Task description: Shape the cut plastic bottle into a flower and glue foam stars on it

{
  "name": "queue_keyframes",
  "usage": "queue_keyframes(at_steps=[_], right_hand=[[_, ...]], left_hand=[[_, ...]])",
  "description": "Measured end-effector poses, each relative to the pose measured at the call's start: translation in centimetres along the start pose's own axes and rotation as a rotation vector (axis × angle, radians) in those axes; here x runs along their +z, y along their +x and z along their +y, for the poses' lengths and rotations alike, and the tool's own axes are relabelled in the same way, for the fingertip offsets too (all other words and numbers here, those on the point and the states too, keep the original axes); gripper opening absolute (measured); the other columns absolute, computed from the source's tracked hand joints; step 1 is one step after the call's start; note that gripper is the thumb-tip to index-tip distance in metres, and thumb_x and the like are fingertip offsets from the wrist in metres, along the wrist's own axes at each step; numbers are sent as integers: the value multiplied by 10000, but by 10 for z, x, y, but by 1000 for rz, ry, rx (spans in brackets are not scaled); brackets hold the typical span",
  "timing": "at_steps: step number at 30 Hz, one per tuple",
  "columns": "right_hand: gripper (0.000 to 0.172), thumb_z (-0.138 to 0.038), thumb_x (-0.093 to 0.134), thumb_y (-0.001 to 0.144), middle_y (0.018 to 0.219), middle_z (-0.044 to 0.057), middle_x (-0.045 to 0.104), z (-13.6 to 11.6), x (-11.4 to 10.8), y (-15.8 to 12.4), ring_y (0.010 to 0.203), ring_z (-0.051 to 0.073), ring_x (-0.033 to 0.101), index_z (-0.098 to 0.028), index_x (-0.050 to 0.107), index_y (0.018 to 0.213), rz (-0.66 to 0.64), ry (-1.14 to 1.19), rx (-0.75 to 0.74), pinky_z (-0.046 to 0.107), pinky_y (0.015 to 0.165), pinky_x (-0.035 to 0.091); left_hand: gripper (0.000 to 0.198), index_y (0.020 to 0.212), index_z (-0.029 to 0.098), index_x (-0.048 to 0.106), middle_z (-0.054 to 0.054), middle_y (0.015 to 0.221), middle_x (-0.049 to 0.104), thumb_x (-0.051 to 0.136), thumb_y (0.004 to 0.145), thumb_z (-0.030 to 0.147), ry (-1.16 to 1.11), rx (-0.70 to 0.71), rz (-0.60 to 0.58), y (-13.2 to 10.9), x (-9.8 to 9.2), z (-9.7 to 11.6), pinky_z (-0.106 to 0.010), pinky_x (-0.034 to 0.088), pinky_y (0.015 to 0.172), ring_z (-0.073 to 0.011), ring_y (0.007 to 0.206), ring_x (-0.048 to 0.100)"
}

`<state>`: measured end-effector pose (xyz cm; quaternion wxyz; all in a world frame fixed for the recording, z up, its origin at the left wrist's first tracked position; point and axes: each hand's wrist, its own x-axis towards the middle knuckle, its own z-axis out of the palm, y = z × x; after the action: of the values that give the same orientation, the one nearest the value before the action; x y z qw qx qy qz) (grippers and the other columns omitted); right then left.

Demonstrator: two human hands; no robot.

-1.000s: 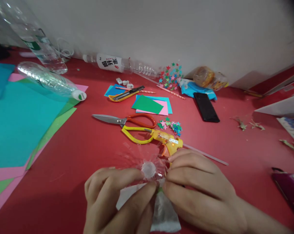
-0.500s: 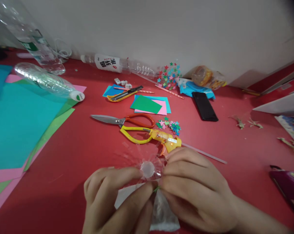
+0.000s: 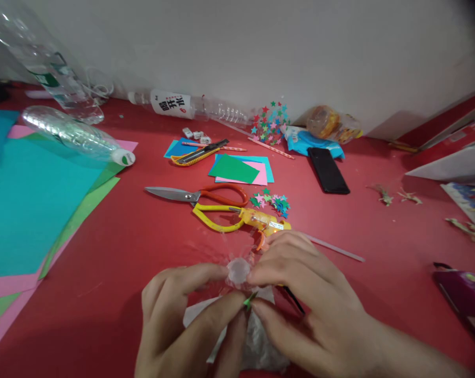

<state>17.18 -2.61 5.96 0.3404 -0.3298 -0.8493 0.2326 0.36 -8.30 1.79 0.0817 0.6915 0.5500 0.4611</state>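
Low in the middle, my left hand pinches a small green paper star between its fingertips. Its index finger reaches to the rim of a clear plastic piece with thin splayed strips and a round, whitish centre. My right hand has its thumb beside the star and its index finger at the other side of that centre, with a gap between the two. Beneath the hands lies a crumpled whitish, translucent sheet or bag, partly hidden. A yellow glue gun lies just beyond my right fingers.
Scissors, a box cutter, paper stars and coloured cards lie ahead. Large coloured sheets and a plastic bottle are left. A phone lies right. More bottles line the wall.
My right thumb and index finger have spread apart, and the right hand has drawn back from the star. More of the green star shows in my left fingertips.
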Motion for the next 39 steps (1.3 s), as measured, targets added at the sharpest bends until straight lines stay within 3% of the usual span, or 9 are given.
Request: queue_keyframes(at_steps=[7,13,24,33,39], right_hand=[[132,-119,575,814,824,5,685,-1,0,0,768,131,562,-167,625,927,-17,-4,-1,301,748,464],[107,-130,592,819,826,7,680,-2,0,-1,778,126,552,-147,633,917,-20,-6,7,299,767,451],[130,-110,582,779,799,1,657,-3,-4,0,763,133,551,-165,622,888,-17,17,84,302,735,454],[181,-115,575,767,864,16,654,-11,-9,-2,824,143,569,-160,620,937,-15,3,144,313,776,488],[128,-104,578,774,845,10,641,-15,-16,-2,813,132,569,-163,604,885,-9,-18,175,294,758,480]], left_hand=[[233,937,275,660,-36,1113,602,575,814,97,-127,-51,6,-1,0,2,-353,518,727,-205,939,593],[297,937,279,670,-22,1150,589,591,795,30,-153,-93,-38,-1,-2,1,-339,521,783,-180,943,583],[295,943,293,677,-26,1192,602,574,810,50,-150,-54,-64,4,-5,-1,-363,548,781,-205,975,601],[245,943,275,658,-50,1230,571,556,833,82,-181,-101,-99,6,-5,1,-393,540,796,-236,1047,610],[202,926,272,645,-54,1221,561,552,840,116,-117,-117,-132,7,-7,2,-426,511,823,-242,1022,600]])
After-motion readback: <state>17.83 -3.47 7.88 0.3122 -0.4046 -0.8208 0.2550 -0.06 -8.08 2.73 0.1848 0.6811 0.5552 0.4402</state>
